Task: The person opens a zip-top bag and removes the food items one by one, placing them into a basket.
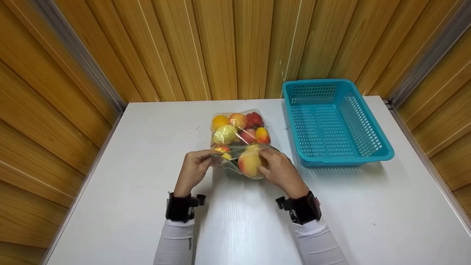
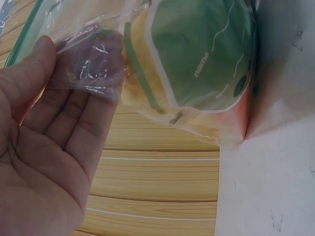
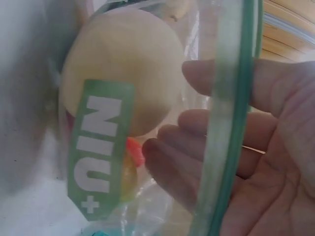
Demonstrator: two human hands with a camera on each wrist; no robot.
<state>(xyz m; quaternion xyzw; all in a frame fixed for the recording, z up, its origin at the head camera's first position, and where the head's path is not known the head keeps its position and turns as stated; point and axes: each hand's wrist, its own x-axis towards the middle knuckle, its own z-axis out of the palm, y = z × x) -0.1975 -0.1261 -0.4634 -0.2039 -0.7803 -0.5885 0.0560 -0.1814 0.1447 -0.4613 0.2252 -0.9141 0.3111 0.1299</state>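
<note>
A clear zip bag (image 2: 202, 69) with green print and a green zip strip (image 3: 234, 118) lies with its mouth toward me, full of fruit. My left hand (image 1: 196, 167) pinches the left side of its mouth, the thumb (image 2: 42, 61) on the plastic. Behind the film there, a purple rounded thing (image 2: 93, 64) shows. A pale yellow and red peach (image 1: 250, 163) sits at the mouth. My right hand (image 1: 281, 169) is beside it, thumb and fingers (image 3: 179, 142) spread, showing through the film behind the zip strip.
Farther in the bag are an orange (image 1: 220, 122), a pale green fruit (image 1: 225, 134), a red fruit (image 1: 254, 119) and a yellow-red fruit (image 1: 262, 135). A turquoise basket (image 1: 347, 159) stands at right on the white table (image 1: 147, 147). Wood-patterned walls (image 1: 217, 48) enclose the back and sides.
</note>
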